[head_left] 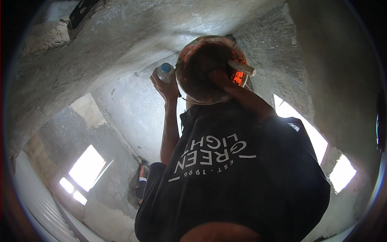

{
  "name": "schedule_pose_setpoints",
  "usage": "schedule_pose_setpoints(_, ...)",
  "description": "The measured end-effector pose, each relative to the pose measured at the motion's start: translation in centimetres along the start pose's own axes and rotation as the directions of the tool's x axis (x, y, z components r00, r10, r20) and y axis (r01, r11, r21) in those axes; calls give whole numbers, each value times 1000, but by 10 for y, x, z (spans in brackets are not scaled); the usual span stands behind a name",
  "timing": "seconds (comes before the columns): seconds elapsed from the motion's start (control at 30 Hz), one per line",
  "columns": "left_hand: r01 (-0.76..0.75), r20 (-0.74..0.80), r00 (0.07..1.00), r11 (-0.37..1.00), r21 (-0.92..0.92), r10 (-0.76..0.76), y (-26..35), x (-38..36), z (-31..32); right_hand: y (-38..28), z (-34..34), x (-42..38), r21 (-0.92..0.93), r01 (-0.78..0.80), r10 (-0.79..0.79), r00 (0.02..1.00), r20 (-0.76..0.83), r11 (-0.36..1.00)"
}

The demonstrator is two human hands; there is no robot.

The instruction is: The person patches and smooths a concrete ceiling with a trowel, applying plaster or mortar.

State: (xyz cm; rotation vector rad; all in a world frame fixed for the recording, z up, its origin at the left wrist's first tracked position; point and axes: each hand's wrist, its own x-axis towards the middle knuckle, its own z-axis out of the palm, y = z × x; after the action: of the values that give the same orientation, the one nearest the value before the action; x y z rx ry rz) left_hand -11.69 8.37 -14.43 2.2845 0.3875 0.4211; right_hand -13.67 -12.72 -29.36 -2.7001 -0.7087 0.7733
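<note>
My left hand [162, 86] is wrapped around a clear plastic bottle [165, 73] with a blue cap, held upright beside the bucket. The round bucket [183, 89] is orange inside where its wall shows through a dark, dirty coating, and a thin wire handle hangs at its near side. Inside it is my right hand [219, 79], whose fingers are lost in the dark interior. A pale, rounded tool handle [242, 68] sticks out over the bucket's right rim; the rest of that tool cannot be made out.
Rough grey plastered walls [266, 52] surround me. Bright openings [87, 167] show at lower left and at right. Another person [141, 185] is far off at lower left, near corrugated sheeting [40, 193]. A dark flat object [82, 13] is at upper left.
</note>
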Motion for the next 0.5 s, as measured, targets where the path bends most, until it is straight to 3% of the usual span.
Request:
schedule_pose_setpoints(0.17,-41,-28,999,999,-8,41,4,1,0,-2,4,1,33,-55,56,998,-34,998)
schedule_pose_setpoints(0.27,-41,-42,998,999,-11,41,3,0,2,3,12,4,34,19,-14,989,-148,999)
schedule_pose_setpoints(0.33,-18,-23,1000,1000,-13,17,2,-1,2,2,9,7,107,-79,77,997,27,991)
schedule_pose_setpoints(0.43,-18,-24,1000,1000,-20,18,1,-1,2,4,8,-2,245,-58,58,998,7,968)
schedule_pose_setpoints(0.5,-47,-52,998,999,-27,45,1,-1,3,8,5,-1,200,-38,21,996,88,979)
